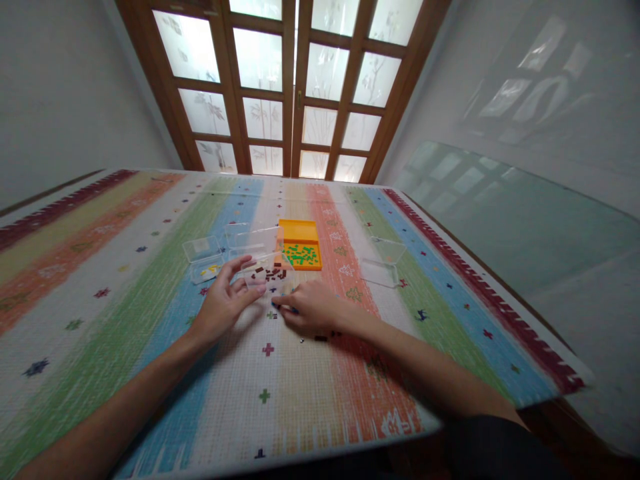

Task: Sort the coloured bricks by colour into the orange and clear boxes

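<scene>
Left hand (220,307) grips clear box (287,283) of brown pieces mid-surface, right hand (307,308) adjacent on near-edge side, grip state indeterminable, open orange box (299,231) beyond, yellow-piece container (196,277) leftward, open clear case (380,272) toward right edge, all inset from edges.

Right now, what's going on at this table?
A person's left hand holds a clear box of small brown pieces by its near left side. The right hand is low over the striped cloth beside it; what its fingers touch is too small to tell. A few loose dark pieces lie near that hand. Beyond stands an open orange case with green pieces, flanked by open clear boxes; the left one has yellow pieces.
</scene>
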{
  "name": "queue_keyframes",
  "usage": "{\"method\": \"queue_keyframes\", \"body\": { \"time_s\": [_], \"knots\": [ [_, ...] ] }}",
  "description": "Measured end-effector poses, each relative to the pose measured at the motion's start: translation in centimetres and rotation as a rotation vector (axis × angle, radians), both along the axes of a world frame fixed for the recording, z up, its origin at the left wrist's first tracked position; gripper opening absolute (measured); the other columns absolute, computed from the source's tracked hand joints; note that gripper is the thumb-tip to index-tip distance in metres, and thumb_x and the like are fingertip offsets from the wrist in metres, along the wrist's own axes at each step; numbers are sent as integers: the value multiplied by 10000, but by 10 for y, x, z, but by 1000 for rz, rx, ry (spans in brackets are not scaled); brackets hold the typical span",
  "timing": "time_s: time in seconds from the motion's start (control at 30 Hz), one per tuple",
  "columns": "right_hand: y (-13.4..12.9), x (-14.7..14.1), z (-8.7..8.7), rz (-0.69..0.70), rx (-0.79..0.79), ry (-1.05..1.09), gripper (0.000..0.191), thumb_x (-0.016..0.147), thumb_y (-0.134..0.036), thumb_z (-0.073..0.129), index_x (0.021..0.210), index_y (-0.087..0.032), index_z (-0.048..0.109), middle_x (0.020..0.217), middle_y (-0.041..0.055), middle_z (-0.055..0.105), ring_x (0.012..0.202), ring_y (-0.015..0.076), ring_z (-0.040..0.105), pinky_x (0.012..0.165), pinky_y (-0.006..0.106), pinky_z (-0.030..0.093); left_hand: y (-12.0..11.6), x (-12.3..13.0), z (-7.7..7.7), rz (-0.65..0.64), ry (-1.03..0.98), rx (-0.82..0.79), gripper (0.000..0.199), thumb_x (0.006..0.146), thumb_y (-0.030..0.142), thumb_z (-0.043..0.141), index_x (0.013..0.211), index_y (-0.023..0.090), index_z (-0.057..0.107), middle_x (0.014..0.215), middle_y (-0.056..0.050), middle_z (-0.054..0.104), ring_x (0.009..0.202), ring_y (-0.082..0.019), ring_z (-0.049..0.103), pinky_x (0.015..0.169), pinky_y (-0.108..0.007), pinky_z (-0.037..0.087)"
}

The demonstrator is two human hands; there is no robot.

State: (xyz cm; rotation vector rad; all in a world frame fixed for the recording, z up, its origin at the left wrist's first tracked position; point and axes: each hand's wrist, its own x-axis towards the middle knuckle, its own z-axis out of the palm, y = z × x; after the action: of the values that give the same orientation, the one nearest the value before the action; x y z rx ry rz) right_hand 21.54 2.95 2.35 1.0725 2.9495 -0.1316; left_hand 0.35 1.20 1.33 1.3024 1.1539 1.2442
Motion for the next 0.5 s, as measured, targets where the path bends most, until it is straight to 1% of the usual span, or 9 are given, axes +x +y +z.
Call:
{"method": "queue_keyframes", "body": {
  "time_s": [0.1,0.2,0.27,0.3,0.37,0.43,0.5],
  "knots": [
    [2,0,-3,4,-5,33,286,1001,-258,554,1151,-203,792,923,95,798,725,174,644,597,299,297,0,0,0,-4,-2,-3,660,747,368,854,1310,261,527,1511,-123,550,1067,-248,742,1014,-482,581],
    [4,1,-5,20,-3,46,265,1000,-248,555,1012,-190,814,898,92,796,708,167,639,592,303,291,0,0,-1,-9,-13,-3,658,749,374,857,1309,261,529,1512,-121,547,1067,-246,742,1019,-480,577],
    [5,1,-7,28,7,53,269,998,-258,557,958,-185,813,862,90,789,679,166,627,587,305,290,0,-1,-2,-11,-18,-2,658,751,373,856,1311,262,529,1508,-120,549,1068,-245,742,1020,-479,576],
    [4,1,-7,30,14,58,269,997,-266,557,965,-186,812,844,87,785,664,166,619,585,305,290,1,-1,-2,-11,-17,-1,657,752,372,856,1312,262,530,1504,-119,551,1066,-244,742,1019,-477,576],
    [4,2,-8,30,25,66,262,996,-277,560,1047,-195,804,834,80,782,651,167,610,583,301,291,1,0,-3,-14,-14,0,653,758,369,852,1315,261,529,1502,-118,551,1064,-238,743,1020,-470,574],
    [3,2,-8,28,28,69,269,997,-276,562,1124,-201,787,868,80,791,669,168,618,589,299,290,1,0,-3,-19,-15,1,648,762,365,850,1314,260,529,1502,-118,550,1062,-233,743,1021,-465,573],
    [3,2,-6,22,17,50,264,1003,-273,562,1115,-189,787,914,93,802,699,169,635,596,301,289,1,0,-2,-23,-19,-1,646,763,360,850,1314,260,528,1502,-119,550,1068,-236,743,1022,-466,573]
  ]
}}
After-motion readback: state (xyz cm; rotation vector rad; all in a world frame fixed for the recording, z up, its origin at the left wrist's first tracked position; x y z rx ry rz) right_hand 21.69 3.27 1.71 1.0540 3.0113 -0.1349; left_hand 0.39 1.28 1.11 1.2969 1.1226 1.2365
